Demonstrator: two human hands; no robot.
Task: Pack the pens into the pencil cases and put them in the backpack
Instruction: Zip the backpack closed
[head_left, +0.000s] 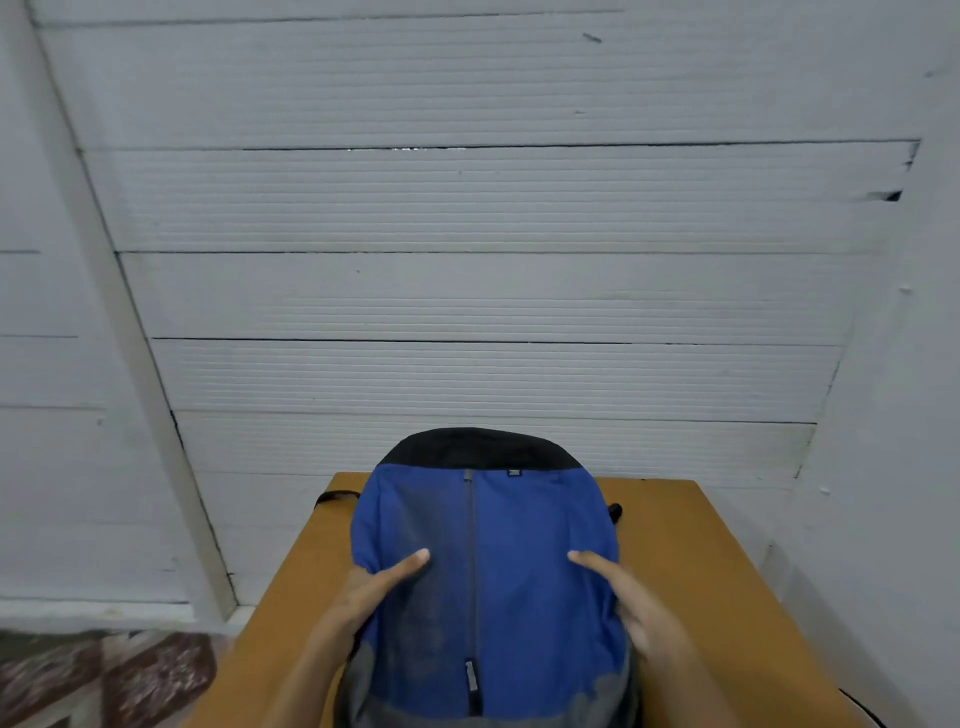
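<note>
Blue backpack lies on the brown table, front face up, black top panel at the far end toward the white panelled wall, grey lower section nearest the camera and cut off by the bottom edge. A vertical front zipper runs down the middle and looks closed along its visible length, with the zip pull near the lower end. What is inside the bag is hidden; the main compartment opening can't be made out from this angle. Left hand clasps the bag's left side, thumb laid straight across the blue fabric pointing inward, and the rest of the fingers go round the edge out of sight. Right hand does the same on the right side, thumb on the front, other fingers hidden behind or under the bag. Both forearms are cut by the bottom of the frame. A black strap pokes out at the bag's upper left over the table, and a dark buckle or clip sticks out at the upper right; too small to tell which. A small label sits just below the black panel, text unreadable. A thin black cable crosses the table's near right corner, its ends out of view. Patterned floor tiles at lower left, blurred.
</note>
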